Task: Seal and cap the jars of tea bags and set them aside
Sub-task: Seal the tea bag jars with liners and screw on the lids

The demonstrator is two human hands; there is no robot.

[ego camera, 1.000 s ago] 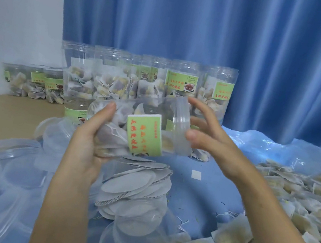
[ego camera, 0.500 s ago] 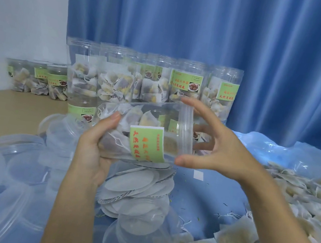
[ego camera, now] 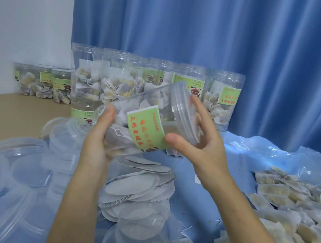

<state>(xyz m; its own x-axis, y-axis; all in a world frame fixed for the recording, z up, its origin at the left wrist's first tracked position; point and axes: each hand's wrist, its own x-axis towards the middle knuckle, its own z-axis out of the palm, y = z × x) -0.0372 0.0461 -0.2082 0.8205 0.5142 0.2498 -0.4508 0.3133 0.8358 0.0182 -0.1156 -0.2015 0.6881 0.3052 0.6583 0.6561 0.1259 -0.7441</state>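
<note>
I hold a clear plastic jar (ego camera: 145, 116) of tea bags on its side in mid-air, green label towards me. My left hand (ego camera: 99, 138) grips its base end from below. My right hand (ego camera: 200, 145) curls round the clear screw cap (ego camera: 184, 112) on the jar's mouth, thumb under it and fingers over the rim. Below the jar lies a pile of round white seal discs (ego camera: 140, 183). Loose clear caps (ego camera: 20, 168) lie heaped at the lower left.
Several open jars of tea bags (ego camera: 222, 102) stand in a row before the blue curtain. Three capped jars (ego camera: 43, 82) stand at the far left on the wooden table (ego camera: 8, 113). Loose tea bags (ego camera: 289, 206) cover the blue sheet on the right.
The jar has tilted, its capped end rising up and to the right. My right hand has turned round the cap, the thumb now under it.
</note>
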